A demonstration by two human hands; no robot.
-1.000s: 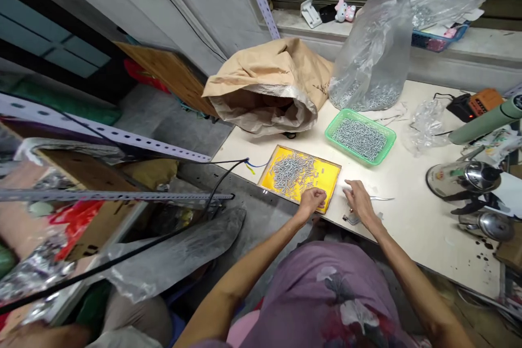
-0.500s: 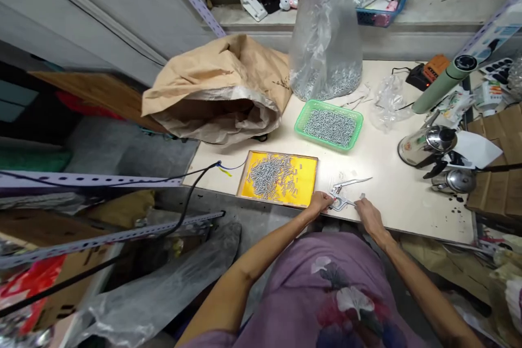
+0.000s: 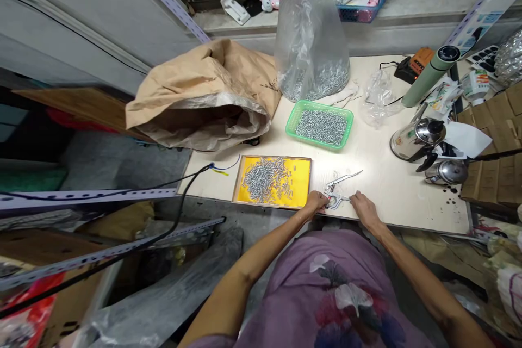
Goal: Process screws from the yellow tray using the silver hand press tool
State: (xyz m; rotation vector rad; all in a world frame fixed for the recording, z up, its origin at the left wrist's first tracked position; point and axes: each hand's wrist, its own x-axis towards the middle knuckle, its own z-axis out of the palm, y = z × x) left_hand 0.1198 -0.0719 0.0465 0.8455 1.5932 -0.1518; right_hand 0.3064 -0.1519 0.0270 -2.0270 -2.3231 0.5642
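At the front edge of the table lies a silvery metal tool (image 3: 336, 199), clamp-like, with a long thin lever (image 3: 347, 177) slanting up to the right. My left hand (image 3: 315, 202) is closed at the tool's left end, its fingertips pinched; what sits between them is too small to make out. On the other side, my right hand (image 3: 364, 209) has its fingers closed on the tool's right end. Just left of my left hand is a shallow yellow-bottomed tray (image 3: 300, 179) with a heap of small metal pins (image 3: 261, 178). Behind it, a green basket (image 3: 290, 123) holds many similar small metal pieces (image 3: 322, 126).
A large brown paper sack (image 3: 204, 81) lies open at the back left, beside a clear plastic bag (image 3: 312, 38) of metal parts. To the right stand a glass-and-metal pot (image 3: 411, 138), a smaller metal pot (image 3: 446, 173) and a green cylinder (image 3: 426, 81). A black cable (image 3: 185, 204) hangs at the left.
The view has shifted slightly, so the table things appear a little further left. Both hands stay at the tool's two ends, with no clear change in their grip.
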